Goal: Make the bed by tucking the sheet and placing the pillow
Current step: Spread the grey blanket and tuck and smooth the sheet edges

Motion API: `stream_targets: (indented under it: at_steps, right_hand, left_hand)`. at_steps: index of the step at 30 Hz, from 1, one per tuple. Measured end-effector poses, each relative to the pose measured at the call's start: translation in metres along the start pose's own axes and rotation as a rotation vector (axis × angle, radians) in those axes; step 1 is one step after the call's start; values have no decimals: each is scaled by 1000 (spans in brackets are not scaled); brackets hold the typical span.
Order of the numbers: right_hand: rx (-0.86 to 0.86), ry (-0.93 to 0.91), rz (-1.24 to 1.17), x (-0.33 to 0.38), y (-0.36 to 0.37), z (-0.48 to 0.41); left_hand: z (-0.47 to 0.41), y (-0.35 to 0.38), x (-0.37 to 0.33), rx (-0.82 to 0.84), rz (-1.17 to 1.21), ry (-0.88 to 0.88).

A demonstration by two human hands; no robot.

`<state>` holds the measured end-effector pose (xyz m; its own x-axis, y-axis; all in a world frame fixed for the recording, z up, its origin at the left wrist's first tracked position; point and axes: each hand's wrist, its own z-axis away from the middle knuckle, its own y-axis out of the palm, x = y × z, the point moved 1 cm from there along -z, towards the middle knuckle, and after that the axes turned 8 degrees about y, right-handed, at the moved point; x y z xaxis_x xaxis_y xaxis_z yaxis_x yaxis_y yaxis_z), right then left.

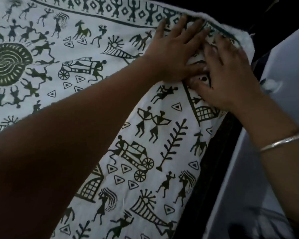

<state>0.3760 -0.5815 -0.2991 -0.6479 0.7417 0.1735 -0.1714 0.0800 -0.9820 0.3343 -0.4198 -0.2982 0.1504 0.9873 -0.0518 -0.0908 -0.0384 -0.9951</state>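
Observation:
A white sheet (97, 69) printed with black tribal figures, carts and huts covers the bed and fills most of the view. Its far right corner (238, 31) shows a plain white edge. My left hand (176, 50) lies flat on the sheet near that corner, fingers straight and spread. My right hand (231, 78) presses on the sheet just beside it, fingers spread, a thin metal bangle on the wrist. The two hands touch at the thumbs. No pillow is in view.
A dark strip (212, 169) runs along the bed's right edge, between the sheet and a pale grey surface (259, 178) on the right. The top right corner is dark.

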Motion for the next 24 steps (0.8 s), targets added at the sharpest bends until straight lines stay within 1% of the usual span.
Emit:
stream_targets:
  at_steps: [3,8,11,15,17,19,20,21,22,24]
  right_hand:
    - [-72,51,20,7,-6,-3]
    - [78,89,-30,3,-2,-15]
    - [166,191,-58,6,-7,-30]
    - [155,243,23,14,-13,-32]
    - [126,255,55,16,-18,-31]
    - [17,211,103,23,-21,-27]
    - [-51,148,114,28,-21,-26]
    - [-83,69,103,35,-19,-25]
    - [-69,-5,77,41,-17,-24]
    - [40,-69,13,47,-11,-26]
  left_hand:
    - [-4,-4,4,-34,-22,-33]
    - [-14,-4,10,49,-34,-30]
    - [-31,-12,13,93,-48,-35]
    - [-31,-22,11,115,-25,-22]
    - [-23,-29,11,71,-63,-2]
    - [-11,-32,6,-38,-125,-25]
    - [-6,-31,3,-86,-140,-47]
    - [0,-29,2,-114,-135,-75]
    - [5,-27,2,-118,-117,-112]
    - [12,-23,9,-97,-80,-204]
